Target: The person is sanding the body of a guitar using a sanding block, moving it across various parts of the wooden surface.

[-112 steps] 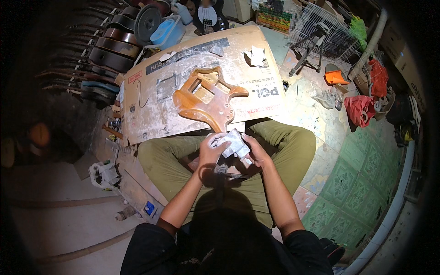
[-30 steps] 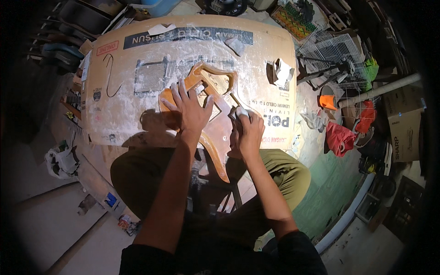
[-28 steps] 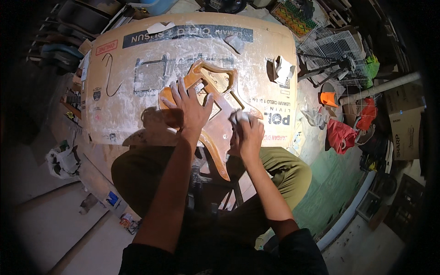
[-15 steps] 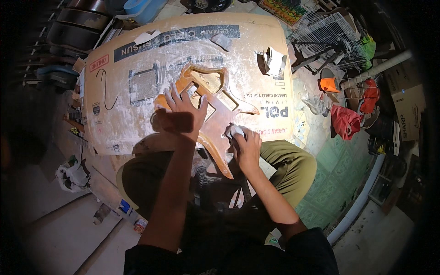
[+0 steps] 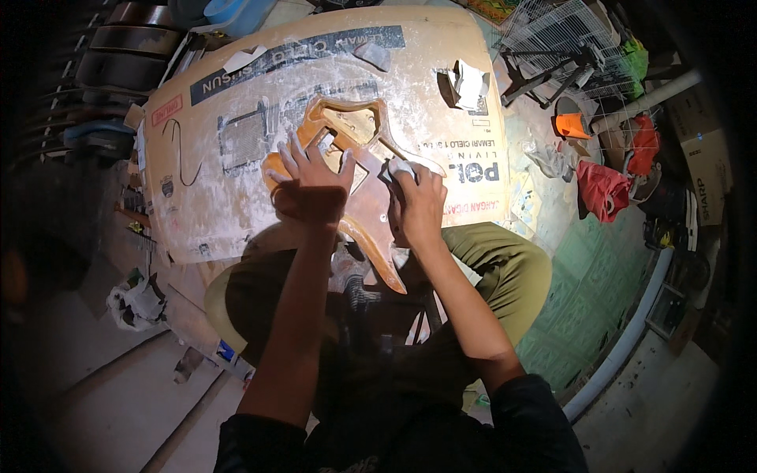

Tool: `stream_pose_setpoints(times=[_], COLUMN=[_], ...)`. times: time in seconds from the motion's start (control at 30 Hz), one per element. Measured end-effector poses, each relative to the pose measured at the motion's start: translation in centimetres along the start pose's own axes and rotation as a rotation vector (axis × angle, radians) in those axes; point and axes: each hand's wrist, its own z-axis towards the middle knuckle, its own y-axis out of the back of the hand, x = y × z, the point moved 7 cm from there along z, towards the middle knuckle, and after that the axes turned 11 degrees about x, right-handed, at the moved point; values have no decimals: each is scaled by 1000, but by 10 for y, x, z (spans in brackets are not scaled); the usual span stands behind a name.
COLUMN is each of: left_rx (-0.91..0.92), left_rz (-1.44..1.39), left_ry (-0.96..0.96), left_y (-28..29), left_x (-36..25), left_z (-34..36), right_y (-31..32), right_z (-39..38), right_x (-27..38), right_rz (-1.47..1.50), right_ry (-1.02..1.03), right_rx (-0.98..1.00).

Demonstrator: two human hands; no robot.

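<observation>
An orange-brown electric guitar body (image 5: 371, 206) with cut-out cavities lies on a flattened cardboard sheet (image 5: 229, 201), its near horn reaching over toward my lap. My left hand (image 5: 315, 180) rests on its left side with fingers spread, pressing on the wood beside a cavity. Under the fingers of my right hand (image 5: 419, 203) is a folded piece of pale sandpaper (image 5: 400, 167), held against the right part of the body, close to the long slot. The sandpaper's underside is hidden.
Loose scraps of sandpaper lie on the cardboard: a white curled piece (image 5: 470, 83) and a grey one (image 5: 373, 55). A bent wire hook (image 5: 183, 162) is at left. Beyond the right edge are a black tripod (image 5: 552, 79), an orange object (image 5: 572, 124) and a red bag (image 5: 602, 191).
My right hand has slid away from me along the guitar body with the sandpaper, from near the small hole up beside the slot. My left hand stays on the body. The view has shifted slightly.
</observation>
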Motion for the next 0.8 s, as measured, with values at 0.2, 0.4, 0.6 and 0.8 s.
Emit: stream_pose_setpoints(times=[0.2, 0.4, 0.6, 0.8], left_rx=[4, 10, 23, 36], left_rz=[-62, -95, -89, -147], left_ry=[-4, 13, 8, 10], left_y=[-1, 1, 4, 4], left_x=[1, 1, -2, 1], left_z=[2, 0, 1, 2], right_y=[-4, -9, -10, -21], right_z=[-6, -7, -4, -10], right_x=[0, -5, -3, -10], right_rz=[-12, -6, -30, -28], right_ry=[35, 3, 29, -10], right_rx=[4, 31, 0, 65])
